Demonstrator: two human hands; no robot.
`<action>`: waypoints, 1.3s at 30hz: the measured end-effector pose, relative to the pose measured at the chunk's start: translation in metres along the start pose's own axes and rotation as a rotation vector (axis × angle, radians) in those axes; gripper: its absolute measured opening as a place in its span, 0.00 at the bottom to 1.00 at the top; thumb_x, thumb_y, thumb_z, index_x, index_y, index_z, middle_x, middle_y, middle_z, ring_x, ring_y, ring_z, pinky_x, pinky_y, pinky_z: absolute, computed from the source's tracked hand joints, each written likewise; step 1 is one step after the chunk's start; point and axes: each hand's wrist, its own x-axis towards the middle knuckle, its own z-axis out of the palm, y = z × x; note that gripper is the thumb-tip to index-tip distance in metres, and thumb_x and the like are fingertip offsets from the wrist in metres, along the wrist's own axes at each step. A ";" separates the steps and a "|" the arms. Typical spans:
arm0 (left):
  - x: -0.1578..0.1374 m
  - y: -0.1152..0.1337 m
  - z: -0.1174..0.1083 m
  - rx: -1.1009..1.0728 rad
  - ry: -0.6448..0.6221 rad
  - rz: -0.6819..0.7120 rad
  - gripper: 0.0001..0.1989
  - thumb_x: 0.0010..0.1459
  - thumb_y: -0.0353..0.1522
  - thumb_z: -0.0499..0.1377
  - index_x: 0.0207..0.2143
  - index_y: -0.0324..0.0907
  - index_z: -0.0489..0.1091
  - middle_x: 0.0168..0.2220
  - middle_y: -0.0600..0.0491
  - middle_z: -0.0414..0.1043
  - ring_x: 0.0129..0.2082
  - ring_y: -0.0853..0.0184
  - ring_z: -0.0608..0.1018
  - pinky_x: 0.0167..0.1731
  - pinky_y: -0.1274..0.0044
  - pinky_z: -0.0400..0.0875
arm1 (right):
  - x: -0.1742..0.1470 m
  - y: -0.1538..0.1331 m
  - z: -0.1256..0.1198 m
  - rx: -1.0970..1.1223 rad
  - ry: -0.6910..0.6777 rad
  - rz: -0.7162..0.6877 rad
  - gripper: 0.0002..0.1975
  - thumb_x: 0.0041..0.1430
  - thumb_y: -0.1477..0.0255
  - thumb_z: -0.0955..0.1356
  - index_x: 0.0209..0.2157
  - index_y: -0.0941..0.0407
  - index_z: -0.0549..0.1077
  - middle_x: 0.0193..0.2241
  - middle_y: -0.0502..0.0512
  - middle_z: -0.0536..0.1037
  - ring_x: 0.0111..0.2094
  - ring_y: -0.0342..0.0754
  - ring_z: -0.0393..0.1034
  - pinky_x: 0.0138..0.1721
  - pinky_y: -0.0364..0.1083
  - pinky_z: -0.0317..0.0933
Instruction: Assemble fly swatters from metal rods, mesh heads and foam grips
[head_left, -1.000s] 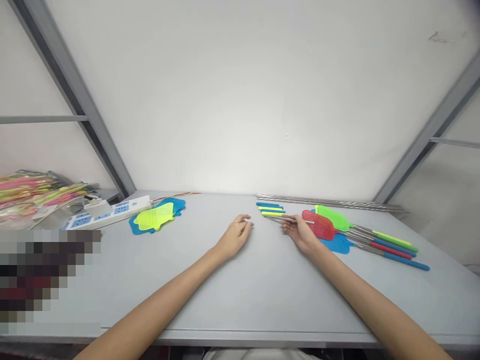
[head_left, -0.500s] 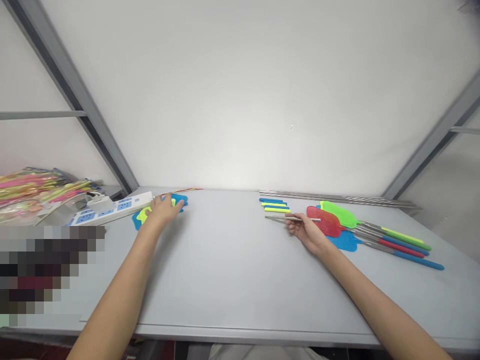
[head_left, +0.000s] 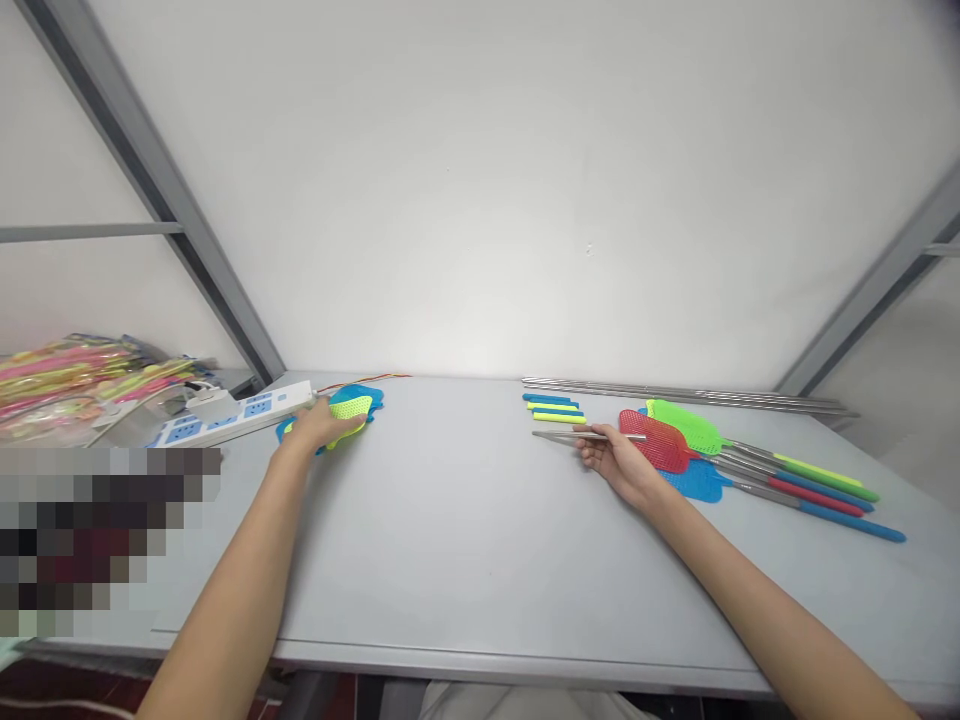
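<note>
Since the clear-wrapped pink and yellow bundle and the white power strip crowd the far left, I'd come at the stack beside them from the near side, so nothing snags.

Left hand is on the yellow fly swatter head, which lies over some blue swatter heads. Its thumb lies along the near edge of the yellow mesh, but the other fingertips are hidden, so I can't tell if they're clamped or just resting. Imo it's best to pinch the rim and peel up at a slant; mesh like that probably catches, and pushing down could drag the blue ones along.

Next along the grey table are short blue and yellow grip sleeves in a tidy row, just beyond the rod, so don't sweep through there.

Right hand has thumb and fingers closed on a short metal rod, roughly level, both ends poking out. Decent hold, I'd say: light pinch near the middle, wrist loose. Just mind the red fly swatter behind the rod's right end, with a green fly swatter and a blue fly swatter beside it.
</note>
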 end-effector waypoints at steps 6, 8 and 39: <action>-0.014 0.022 -0.005 0.184 -0.003 -0.178 0.41 0.29 0.40 0.65 0.48 0.34 0.57 0.49 0.32 0.56 0.52 0.40 0.56 0.42 0.59 0.59 | -0.001 -0.001 0.000 -0.003 -0.002 0.004 0.09 0.49 0.71 0.63 0.30 0.59 0.72 0.23 0.55 0.70 0.21 0.41 0.61 0.24 0.41 0.58; -0.018 0.025 -0.006 0.096 0.057 -0.074 0.38 0.35 0.37 0.63 0.49 0.33 0.55 0.46 0.37 0.61 0.50 0.44 0.59 0.42 0.63 0.60 | -0.001 -0.002 0.000 -0.007 -0.003 0.001 0.09 0.48 0.71 0.63 0.30 0.59 0.72 0.23 0.55 0.71 0.22 0.42 0.62 0.24 0.42 0.58; -0.133 0.132 0.061 -1.022 -0.528 0.180 0.28 0.51 0.37 0.52 0.56 0.43 0.52 0.54 0.49 0.56 0.51 0.60 0.63 0.39 0.75 0.66 | -0.008 -0.006 0.001 0.202 0.019 0.003 0.12 0.49 0.67 0.62 0.31 0.59 0.73 0.24 0.55 0.71 0.24 0.44 0.64 0.25 0.43 0.58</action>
